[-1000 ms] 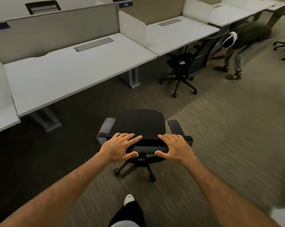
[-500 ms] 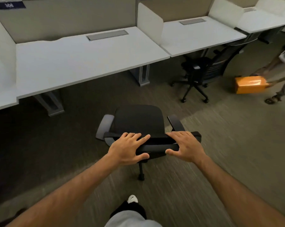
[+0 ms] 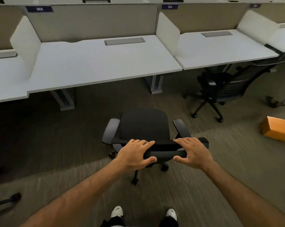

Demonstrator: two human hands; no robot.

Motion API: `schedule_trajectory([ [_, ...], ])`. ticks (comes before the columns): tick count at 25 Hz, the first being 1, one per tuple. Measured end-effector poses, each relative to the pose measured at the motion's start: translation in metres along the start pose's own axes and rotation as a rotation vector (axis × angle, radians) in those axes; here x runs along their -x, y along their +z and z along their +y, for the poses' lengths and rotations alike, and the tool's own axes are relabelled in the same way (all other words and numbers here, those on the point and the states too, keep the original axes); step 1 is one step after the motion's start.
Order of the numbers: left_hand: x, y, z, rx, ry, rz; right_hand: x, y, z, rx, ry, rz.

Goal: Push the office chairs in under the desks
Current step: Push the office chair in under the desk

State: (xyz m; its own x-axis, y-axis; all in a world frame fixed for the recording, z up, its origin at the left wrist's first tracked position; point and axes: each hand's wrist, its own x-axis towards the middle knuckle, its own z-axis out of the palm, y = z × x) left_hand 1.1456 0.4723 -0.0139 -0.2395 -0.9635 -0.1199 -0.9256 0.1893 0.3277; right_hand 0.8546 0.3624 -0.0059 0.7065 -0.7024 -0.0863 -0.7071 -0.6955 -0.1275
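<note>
Both hands on the chair back — desk ahead
Left hand (image 3: 136, 154) and right hand (image 3: 193, 153) clamp the black office chair (image 3: 144, 126) backrest, short of the white desk (image 3: 97, 63) front edge.

One head camera looks forward and steeply down from standing height. Both forearms reach in from the bottom edge, the chair (image 3: 144, 128) sits close at centre, and the desks (image 3: 97, 63) run across the top.

Office chair (image 3: 144, 126): squared to desk 306 (image 3: 102, 63); other person gone; orange box (image 3: 277, 131) appeared at right.
</note>
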Motion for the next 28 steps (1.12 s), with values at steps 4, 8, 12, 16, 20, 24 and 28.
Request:
schedule_trajectory([
  [4, -0.034, 0.007, 0.037, 0.027, -0.116, 0.067, -0.008, -0.007, 0.054, 0.027, -0.107, -0.026],
  [8, -0.049, 0.023, 0.062, -0.001, -0.189, 0.137, -0.023, -0.014, 0.096, 0.050, -0.200, -0.046],
  [12, -0.055, 0.026, 0.072, -0.043, -0.340, 0.146, -0.032, -0.014, 0.111, 0.042, -0.256, -0.040],
  [16, -0.062, 0.020, 0.072, -0.060, -0.367, 0.145, -0.046, -0.017, 0.116, 0.041, -0.281, -0.029],
  [20, -0.071, 0.007, 0.063, -0.064, -0.397, 0.124, -0.068, -0.019, 0.117, 0.024, -0.295, -0.006],
  [24, -0.085, -0.005, 0.041, -0.061, -0.385, 0.136, -0.097, -0.022, 0.115, 0.041, -0.303, 0.001],
  [28, -0.103, -0.018, 0.005, -0.058, -0.405, 0.158, -0.138, -0.026, 0.110, 0.020, -0.296, 0.023],
])
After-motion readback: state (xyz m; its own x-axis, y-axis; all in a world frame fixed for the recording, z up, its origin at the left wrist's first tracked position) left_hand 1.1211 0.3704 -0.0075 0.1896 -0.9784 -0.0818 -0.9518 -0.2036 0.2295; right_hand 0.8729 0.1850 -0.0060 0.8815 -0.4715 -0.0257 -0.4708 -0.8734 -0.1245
